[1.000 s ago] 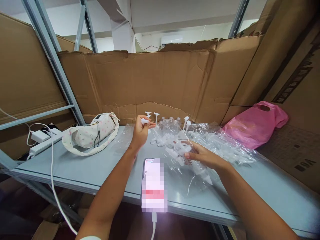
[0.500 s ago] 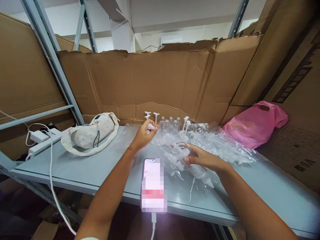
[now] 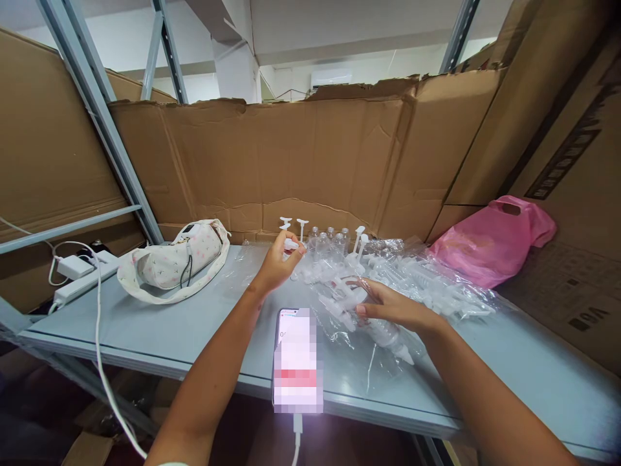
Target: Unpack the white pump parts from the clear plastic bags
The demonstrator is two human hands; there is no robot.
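My left hand (image 3: 275, 264) is raised over the grey shelf (image 3: 160, 323), its fingers pinching a small white plastic cap (image 3: 291, 244). My right hand (image 3: 388, 304) rests on a clear plastic bag (image 3: 369, 336) of white syringe-like parts, fingers curled around one white piece (image 3: 350, 294). Loose white parts (image 3: 320, 275) lie between the two hands. Behind them, small clear bottles (image 3: 330, 241) and upright white plungers (image 3: 301, 226) stand against the cardboard wall.
A phone (image 3: 297, 359) on a charging cable lies at the shelf's front edge. A white patterned pouch (image 3: 174, 262) sits at left, a power strip (image 3: 77, 288) beyond it. A pink plastic bag (image 3: 490, 243) sits at right. Cardboard sheets (image 3: 339, 155) wall the back and sides.
My left hand moved right and slightly forward with the white cap, toward the standing bottles. My right hand shifted a little on the bag of parts.
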